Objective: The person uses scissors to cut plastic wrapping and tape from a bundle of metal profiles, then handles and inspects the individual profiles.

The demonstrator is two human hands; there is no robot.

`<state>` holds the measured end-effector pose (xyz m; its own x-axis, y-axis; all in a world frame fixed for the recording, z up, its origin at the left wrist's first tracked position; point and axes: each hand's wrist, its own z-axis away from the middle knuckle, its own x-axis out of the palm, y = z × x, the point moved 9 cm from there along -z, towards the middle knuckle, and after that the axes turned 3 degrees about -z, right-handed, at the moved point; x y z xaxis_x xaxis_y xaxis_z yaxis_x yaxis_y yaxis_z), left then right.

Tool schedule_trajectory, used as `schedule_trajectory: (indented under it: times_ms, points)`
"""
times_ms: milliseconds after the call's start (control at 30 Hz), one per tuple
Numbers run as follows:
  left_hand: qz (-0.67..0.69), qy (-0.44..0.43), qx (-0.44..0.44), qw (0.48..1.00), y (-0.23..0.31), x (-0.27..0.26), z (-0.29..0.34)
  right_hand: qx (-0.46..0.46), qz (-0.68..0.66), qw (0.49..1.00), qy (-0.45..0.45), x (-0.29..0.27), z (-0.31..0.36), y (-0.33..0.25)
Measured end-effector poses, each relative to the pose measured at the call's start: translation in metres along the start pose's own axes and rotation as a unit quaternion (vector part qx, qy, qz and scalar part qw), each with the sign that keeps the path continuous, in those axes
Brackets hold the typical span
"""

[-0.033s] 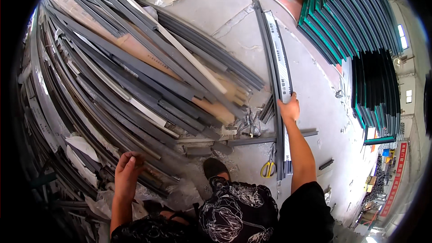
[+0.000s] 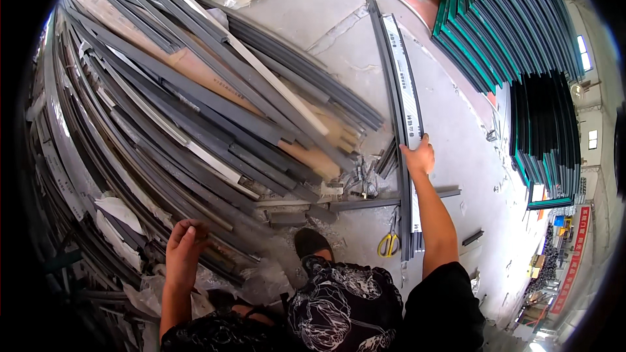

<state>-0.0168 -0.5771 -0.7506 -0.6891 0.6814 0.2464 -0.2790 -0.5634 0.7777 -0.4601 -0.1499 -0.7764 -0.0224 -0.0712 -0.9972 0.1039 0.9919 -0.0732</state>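
My right hand [image 2: 420, 156] is closed round a stack of long dark grey metal profiles [image 2: 385, 58], its thumb on the near side. Printed white film [image 2: 407, 91] covers the top of one of them. The stack runs away from me along the floor, past scissors with yellow handles [image 2: 389, 246] lying just left of its near end. At the lower left, my left hand [image 2: 184, 254] hovers by a large pile of profiles [image 2: 195, 124]. Its fingers are curled in against the thumb, and whatever they may hold is hidden.
A short dark offcut [image 2: 473, 238] lies on the floor to the right. A crosswise profile [image 2: 365, 205] passes near the stack, beside loose scraps [image 2: 365, 179]. Green-edged dark frames [image 2: 502, 26] stand stacked at the far right. Crumpled plastic [image 2: 267, 280] lies near my shoe [image 2: 313, 244].
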Motion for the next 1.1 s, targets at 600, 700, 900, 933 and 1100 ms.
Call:
schedule_trajectory:
  times_ms: [600, 700, 900, 933, 1100]
  points:
    - [0.041, 0.019, -0.070, 0.997, -0.041, -0.012, -0.014, -0.145, -0.020, 0.989, -0.009, 0.034, -0.033, 0.002]
    - [0.064, 0.026, -0.084, 0.994, -0.044, -0.014, -0.014, -0.313, -0.086, 0.943, 0.072, -0.029, 0.031, -0.107]
    - [0.079, 0.039, -0.102, 0.991, -0.058, -0.024, -0.009, -0.618, -0.247, 0.741, -0.091, -0.048, 0.232, -0.274]
    - [0.082, 0.029, -0.097, 0.991, -0.060, -0.022, -0.010, -0.640, -0.242, 0.716, -0.139, -0.039, 0.256, -0.285]
    - [0.105, 0.024, -0.096, 0.989, -0.064, -0.024, -0.005, -0.620, -0.202, 0.727, -0.215, 0.044, 0.305, -0.316]
